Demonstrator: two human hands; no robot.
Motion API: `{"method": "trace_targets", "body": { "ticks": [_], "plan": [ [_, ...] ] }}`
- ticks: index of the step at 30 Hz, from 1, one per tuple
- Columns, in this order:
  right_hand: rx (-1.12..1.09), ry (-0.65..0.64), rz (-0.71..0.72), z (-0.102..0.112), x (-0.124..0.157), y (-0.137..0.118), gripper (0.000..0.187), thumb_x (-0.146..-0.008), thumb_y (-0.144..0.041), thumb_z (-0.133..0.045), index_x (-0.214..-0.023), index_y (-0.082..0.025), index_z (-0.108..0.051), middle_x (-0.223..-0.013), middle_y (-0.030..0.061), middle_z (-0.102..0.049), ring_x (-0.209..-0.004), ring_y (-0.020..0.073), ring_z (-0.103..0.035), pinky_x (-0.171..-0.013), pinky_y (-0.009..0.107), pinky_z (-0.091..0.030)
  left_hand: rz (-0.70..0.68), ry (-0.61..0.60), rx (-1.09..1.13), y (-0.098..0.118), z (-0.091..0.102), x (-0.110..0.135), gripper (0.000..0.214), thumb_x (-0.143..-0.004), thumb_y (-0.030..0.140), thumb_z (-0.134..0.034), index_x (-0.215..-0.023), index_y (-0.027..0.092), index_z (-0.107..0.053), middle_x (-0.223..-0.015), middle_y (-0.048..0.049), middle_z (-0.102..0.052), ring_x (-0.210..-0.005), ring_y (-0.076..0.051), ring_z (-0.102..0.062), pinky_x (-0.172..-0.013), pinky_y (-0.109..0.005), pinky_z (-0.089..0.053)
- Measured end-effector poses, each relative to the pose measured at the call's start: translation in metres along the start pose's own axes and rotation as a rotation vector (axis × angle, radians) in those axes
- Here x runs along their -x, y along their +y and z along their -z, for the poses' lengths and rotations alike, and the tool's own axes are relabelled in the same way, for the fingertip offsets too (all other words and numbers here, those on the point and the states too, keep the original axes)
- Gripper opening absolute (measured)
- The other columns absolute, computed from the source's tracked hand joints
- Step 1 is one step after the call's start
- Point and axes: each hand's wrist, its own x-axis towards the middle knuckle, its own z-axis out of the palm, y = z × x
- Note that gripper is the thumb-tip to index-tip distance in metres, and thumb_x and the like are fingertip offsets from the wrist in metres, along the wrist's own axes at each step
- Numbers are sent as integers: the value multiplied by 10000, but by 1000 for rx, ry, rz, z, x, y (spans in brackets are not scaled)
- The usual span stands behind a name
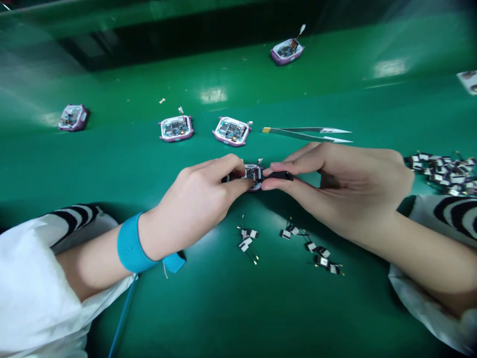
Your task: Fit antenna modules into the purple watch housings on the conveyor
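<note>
Between my two hands is a small purple-and-white smartwatch case (253,174), open on top with its circuit board showing. A small white-tipped lead stands up at its far edge. My left hand (203,194) is closed on the left part of the case, thumb and fingers covering much of it. My right hand (335,174) pinches a short black elongated piece (279,175) against the case's right end, thumb in front and fingers behind. I cannot make out what kind of piece it is. Tweezers (305,133) lie just beyond my right hand.
Similar watch cases stand at the far left (73,118), behind my hands (176,129) (231,131) and further back (286,51). Small wired modules lie in front (246,239) (322,256), with a heap (443,171) at right. A blue wristband (136,243) trails a cord (122,318).
</note>
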Motion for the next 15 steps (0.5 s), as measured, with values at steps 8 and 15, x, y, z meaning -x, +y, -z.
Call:
{"method": "trace_targets", "body": {
  "ticks": [8, 15],
  "plan": [
    [117, -88, 111, 2, -1, -5, 117, -705, -116, -640, -698, -180, -541, -653, -26, -648, -605, 49, -599, -516, 144, -477, 27, -15, -1, 1, 1, 0, 211, -835, 161, -415, -805, 200, -621, -843, -11, -605, -701, -140, -587, -544, -219, -439],
    [122, -72, 82, -5, 0, -5, 179, -709, -75, -585, -642, -190, -464, -590, -39, -588, -548, 54, -551, -488, 163, -442, 23, -7, -24, 1, 0, 1, 214, -837, 178, -430, -770, 193, -633, -822, -10, -599, -674, -120, -578, -506, -199, -415]
  ]
}}
